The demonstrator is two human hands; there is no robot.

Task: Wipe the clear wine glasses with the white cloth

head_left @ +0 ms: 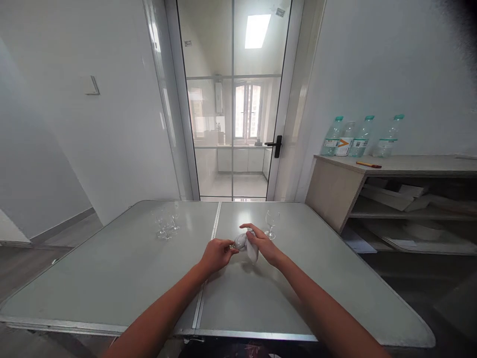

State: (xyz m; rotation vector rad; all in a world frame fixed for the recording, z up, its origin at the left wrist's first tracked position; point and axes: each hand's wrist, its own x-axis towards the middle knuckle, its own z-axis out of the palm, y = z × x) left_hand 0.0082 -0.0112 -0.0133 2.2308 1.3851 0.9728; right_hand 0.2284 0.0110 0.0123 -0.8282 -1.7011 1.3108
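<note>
My left hand [217,253] is closed in a pinch on the base of a small stemmed glass [239,242] held sideways above the grey table [122,278]. My right hand [262,243] is wrapped round the bowl of that glass with a white cloth [252,252] that hangs below the fingers. Another clear stemmed glass [272,223] stands upright on the table just right of my right hand. A few more clear glasses [166,225] stand together on the left half of the table.
A seam [208,258] runs down the middle of the table. A wooden shelf unit [372,191] at the right carries several water bottles [359,137] and a pen. A glass door [234,99] stands behind the table.
</note>
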